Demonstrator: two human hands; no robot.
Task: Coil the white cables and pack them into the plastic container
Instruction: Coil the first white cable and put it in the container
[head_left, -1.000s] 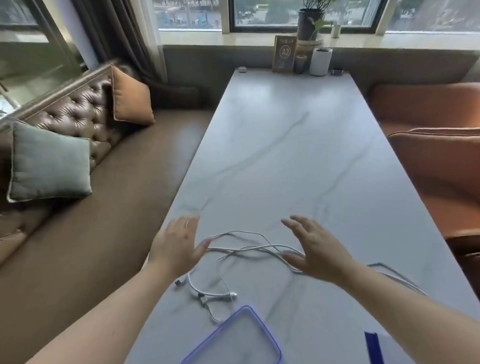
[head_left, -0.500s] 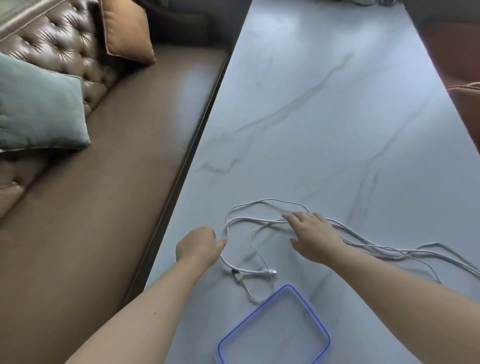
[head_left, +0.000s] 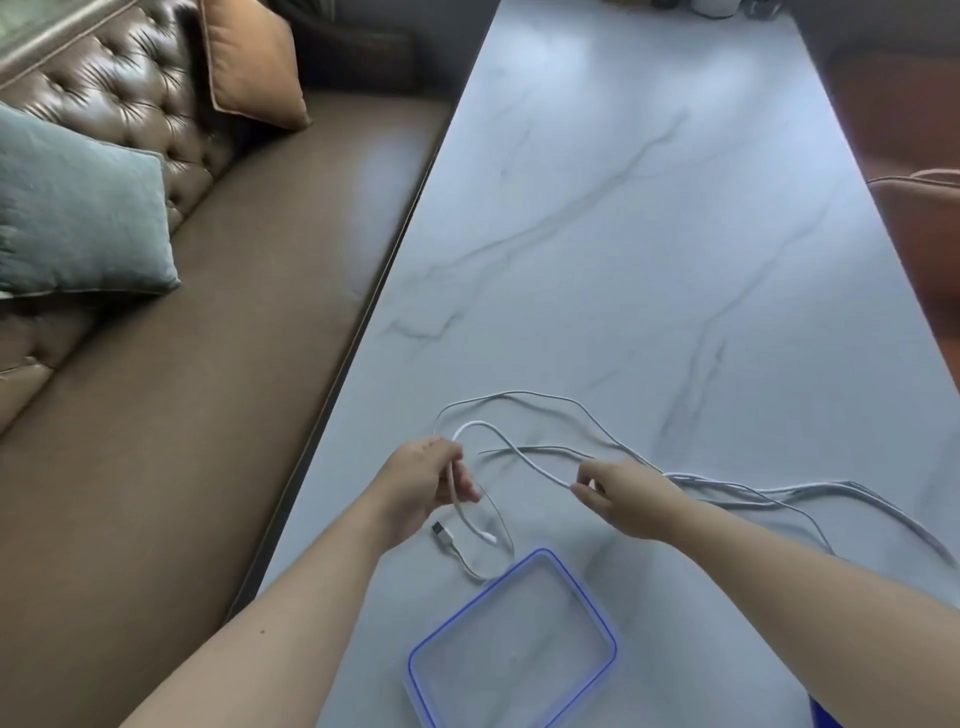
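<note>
Several white cables (head_left: 540, 401) lie tangled on the marble table (head_left: 623, 234), trailing off to the right. My left hand (head_left: 423, 480) is shut on one white cable, lifted off the table, whose end hangs down below the hand. My right hand (head_left: 621, 496) pinches the same cable farther along, so a loop arches between the two hands. A USB plug (head_left: 440, 530) of another cable lies just below my left hand. The clear plastic container (head_left: 602, 618) with a blue rim sits empty at the near edge, below both hands.
A brown leather bench (head_left: 182, 415) runs along the table's left side, with a grey-green cushion (head_left: 72, 208) and an orange cushion (head_left: 254, 62). An orange chair (head_left: 924, 234) stands at the right. A blue object (head_left: 823, 719) peeks in at the bottom right.
Both hands have closed on one white cable and lifted it off the table into a loop. The view has tilted down a little more.
</note>
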